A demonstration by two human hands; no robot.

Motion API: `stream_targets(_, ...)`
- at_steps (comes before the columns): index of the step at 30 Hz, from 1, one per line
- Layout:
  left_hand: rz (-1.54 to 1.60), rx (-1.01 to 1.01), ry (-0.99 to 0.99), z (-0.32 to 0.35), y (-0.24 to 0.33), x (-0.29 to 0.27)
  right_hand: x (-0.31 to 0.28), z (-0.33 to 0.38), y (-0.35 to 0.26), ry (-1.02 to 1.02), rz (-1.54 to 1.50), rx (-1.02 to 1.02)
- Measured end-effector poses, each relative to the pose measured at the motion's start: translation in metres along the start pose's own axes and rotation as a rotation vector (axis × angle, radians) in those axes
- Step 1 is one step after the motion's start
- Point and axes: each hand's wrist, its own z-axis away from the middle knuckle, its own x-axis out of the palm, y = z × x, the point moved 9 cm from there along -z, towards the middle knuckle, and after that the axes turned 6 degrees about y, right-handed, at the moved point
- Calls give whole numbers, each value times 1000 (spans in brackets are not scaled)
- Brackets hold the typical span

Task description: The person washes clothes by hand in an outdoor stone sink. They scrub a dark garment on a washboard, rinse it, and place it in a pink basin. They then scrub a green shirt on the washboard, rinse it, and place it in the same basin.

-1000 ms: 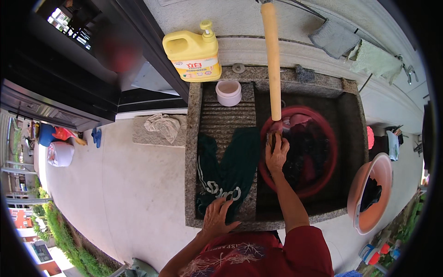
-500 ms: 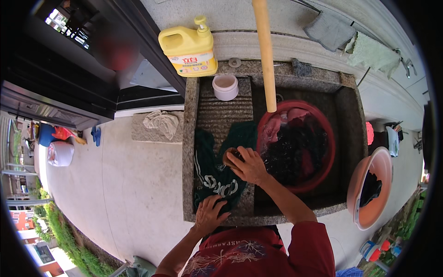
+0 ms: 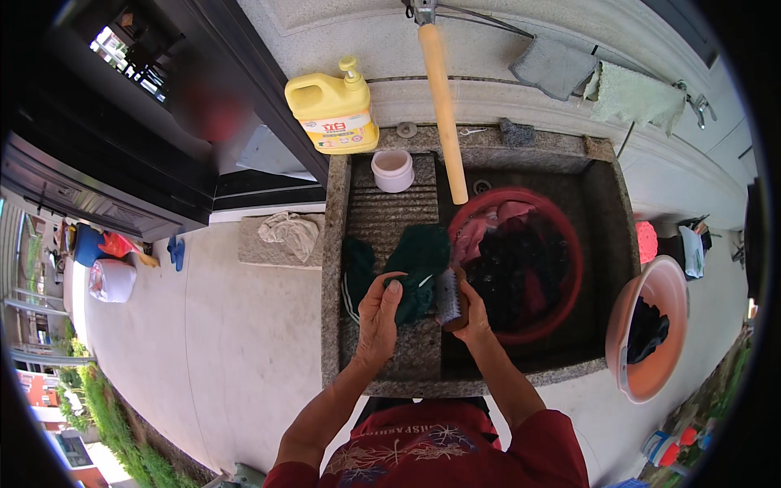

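A dark green garment (image 3: 419,256) with white markings lies over the ribbed washboard side of a stone sink (image 3: 332,325). My left hand (image 3: 379,317) pinches a fold of it, lifting its near part. My right hand (image 3: 476,313) grips a scrub brush (image 3: 450,299) with a brown wooden back; its pale bristles face left, towards the cloth. Right of the brush, a red basin (image 3: 579,272) stands in the sink, holding dark and pink wet clothes (image 3: 521,256). A light wooden-coloured tube (image 3: 445,114) hangs from the tap above the basin.
On the sink's back left are a yellow pump jug (image 3: 332,110) and a white jar (image 3: 392,171). A pink tub (image 3: 626,325) with dark cloth stands right of the sink. A rag (image 3: 290,236) lies on a slab at left. Cloths (image 3: 553,65) hang on the wall.
My left hand has taken hold of the garment and raised its near part. The brush, lying on the cloth before, is now lifted and turned on its side in my right hand, further right.
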Motion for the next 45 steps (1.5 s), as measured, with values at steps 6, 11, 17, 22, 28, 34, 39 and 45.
stream_targets(6, 880, -259, 172, 7, -24, -15, 97, 2, -49, -105, 266, -430)
stream_targets(11, 622, -612, 295, 45, -174, -69, 135, 54, 54, -629, 1698, -1179)
stream_targets(17, 552, -712, 343, 70, -199, -81, 130, -23, 2, -413, 2034, -1490)
stream_targets(22, 620, -652, 416, 70, -200, -72, 108, -102, -75, 153, 1953, -1264)
stream_targets(28, 348, -412, 299, 71, -257, -122, 120, 36, 66, -898, 1951, -1224)
stream_targets(34, -524, 510, -139, 76, -107, -69, 115, -74, -65, -11, 1909, -1436)
stream_targets(39, -279, 287, 13, 74, -93, -96, 36, -55, -109, 385, 1953, -1320)
stream_targets(45, 138, -305, 85, 51, -97, -82, 31, 16, -80, -7, 2219, -932)
